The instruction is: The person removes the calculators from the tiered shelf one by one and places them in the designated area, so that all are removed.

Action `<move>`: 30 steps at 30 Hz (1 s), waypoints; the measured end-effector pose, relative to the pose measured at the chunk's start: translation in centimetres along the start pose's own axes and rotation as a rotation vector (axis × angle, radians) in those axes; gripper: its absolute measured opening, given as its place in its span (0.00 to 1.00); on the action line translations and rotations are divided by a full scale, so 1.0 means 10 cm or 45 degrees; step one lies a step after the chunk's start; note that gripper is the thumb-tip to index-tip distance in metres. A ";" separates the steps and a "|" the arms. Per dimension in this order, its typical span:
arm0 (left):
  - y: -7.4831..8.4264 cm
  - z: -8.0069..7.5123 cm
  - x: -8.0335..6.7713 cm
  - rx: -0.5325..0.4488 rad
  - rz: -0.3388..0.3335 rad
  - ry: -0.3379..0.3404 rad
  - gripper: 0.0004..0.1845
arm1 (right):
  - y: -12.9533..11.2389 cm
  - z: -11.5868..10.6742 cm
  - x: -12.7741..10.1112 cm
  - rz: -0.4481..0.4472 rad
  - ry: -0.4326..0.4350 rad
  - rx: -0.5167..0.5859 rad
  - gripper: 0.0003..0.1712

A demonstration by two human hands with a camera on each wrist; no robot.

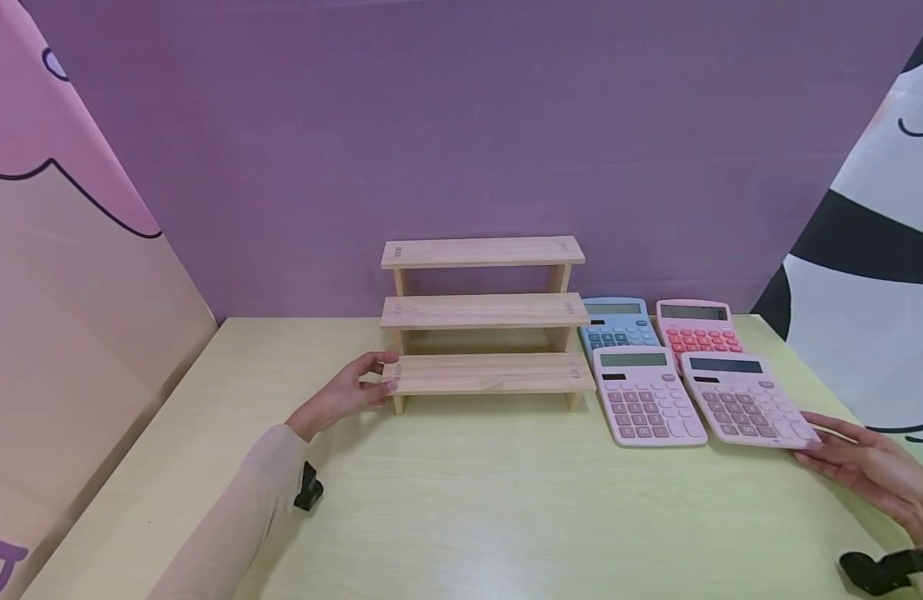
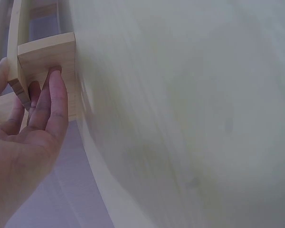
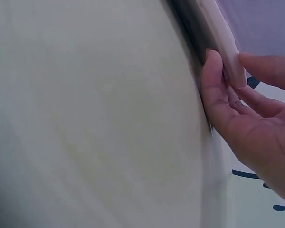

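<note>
A three-step wooden shelf [image 1: 485, 312] stands at the back of the table. At the left end of its lowest step, my left hand [image 1: 348, 385] grips the board, thumb on one face and fingers curled under it in the left wrist view. My right hand [image 1: 874, 471] pinches the lower right corner of a pale pink calculator [image 1: 754, 404], which is slightly tilted. In the right wrist view the thumb lies on the calculator's [image 3: 223, 42] one face and the fingers behind it. Beside it lies a similar pale pink calculator [image 1: 649, 400].
Behind these two lie a blue calculator [image 1: 619, 321] and a pink calculator [image 1: 697, 325] with coral keys, partly overlapped by the front ones. A purple backdrop [image 1: 469, 125] rises at the table's [image 1: 469, 500] back edge. Printed cartoon panels flank both sides.
</note>
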State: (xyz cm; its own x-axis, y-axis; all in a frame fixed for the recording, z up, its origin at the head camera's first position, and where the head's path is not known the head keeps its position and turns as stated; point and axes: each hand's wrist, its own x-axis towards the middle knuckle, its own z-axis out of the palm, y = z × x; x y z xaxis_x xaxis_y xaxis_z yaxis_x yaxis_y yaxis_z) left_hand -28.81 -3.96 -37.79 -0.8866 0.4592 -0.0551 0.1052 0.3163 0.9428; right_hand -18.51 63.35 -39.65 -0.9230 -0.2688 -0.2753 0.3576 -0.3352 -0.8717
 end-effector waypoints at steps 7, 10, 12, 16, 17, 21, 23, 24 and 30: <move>0.01 0.00 -0.01 -0.001 0.011 -0.010 0.27 | 0.01 0.04 0.02 -0.012 0.097 -0.207 0.22; 0.01 -0.01 -0.01 -0.014 0.021 -0.013 0.27 | 0.03 0.04 0.03 -0.011 0.122 -0.289 0.20; 0.02 -0.01 -0.02 -0.019 0.025 -0.016 0.27 | 0.04 0.02 0.04 -0.014 0.145 -0.341 0.21; 0.02 0.00 -0.02 -0.025 0.016 -0.013 0.27 | 0.05 0.00 0.04 -0.011 0.195 -0.430 0.27; 0.03 0.01 -0.02 -0.026 0.015 -0.013 0.27 | 0.05 0.00 0.04 -0.009 0.203 -0.439 0.29; 0.03 0.01 -0.03 -0.025 0.018 -0.012 0.27 | 0.04 0.03 0.03 -0.003 0.234 -0.471 0.32; 0.04 0.01 -0.03 -0.024 0.024 -0.013 0.27 | 0.04 0.04 0.04 0.000 0.255 -0.496 0.31; 0.04 0.01 -0.03 -0.021 0.025 -0.014 0.27 | 0.04 0.04 0.03 0.002 0.272 -0.532 0.32; 0.03 0.01 -0.02 -0.006 0.015 -0.010 0.26 | 0.03 0.06 0.05 0.024 0.376 -0.810 0.31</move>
State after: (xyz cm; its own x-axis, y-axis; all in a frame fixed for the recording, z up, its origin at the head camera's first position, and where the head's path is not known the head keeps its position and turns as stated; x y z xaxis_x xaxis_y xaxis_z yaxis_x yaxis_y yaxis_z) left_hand -28.53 -3.88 -37.47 -0.8817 0.4694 -0.0463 0.1137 0.3069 0.9449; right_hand -18.75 62.58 -39.82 -0.9497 0.0173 -0.3127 0.3045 0.2850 -0.9089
